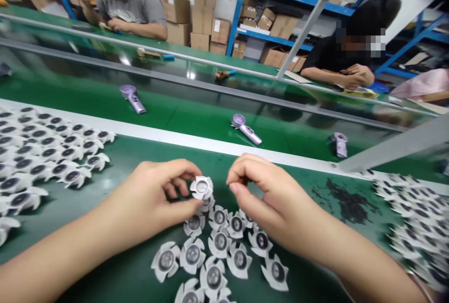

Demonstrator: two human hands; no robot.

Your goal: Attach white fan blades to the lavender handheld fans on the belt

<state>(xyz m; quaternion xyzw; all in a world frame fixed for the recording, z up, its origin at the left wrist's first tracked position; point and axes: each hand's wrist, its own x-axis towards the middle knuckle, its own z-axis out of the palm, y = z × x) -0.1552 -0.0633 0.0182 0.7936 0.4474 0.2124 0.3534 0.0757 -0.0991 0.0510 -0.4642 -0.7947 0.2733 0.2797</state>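
Observation:
My left hand (161, 191) grips a white pinwheel-shaped plastic part (201, 188) between thumb and fingers, its grey round centre facing up. My right hand (266, 200) hangs close beside that part, with thumb and forefinger pinched together and nothing visible between them. Directly below both hands lies a loose pile of similar white parts (220, 241) with dark lens-like centres, some overlapping. A larger batch of these parts (45, 162) covers the green mat at the left, and another (414, 219) lies at the right.
Dark scraps (347, 200) lie on the green mat (115, 242) to the right. Beyond its white edge (175, 137), a green conveyor belt carries purple handheld devices (246, 129). Two co-workers sit across it, one with a hand (354, 76) on the far bench. Blue shelves (280, 22) hold cardboard boxes.

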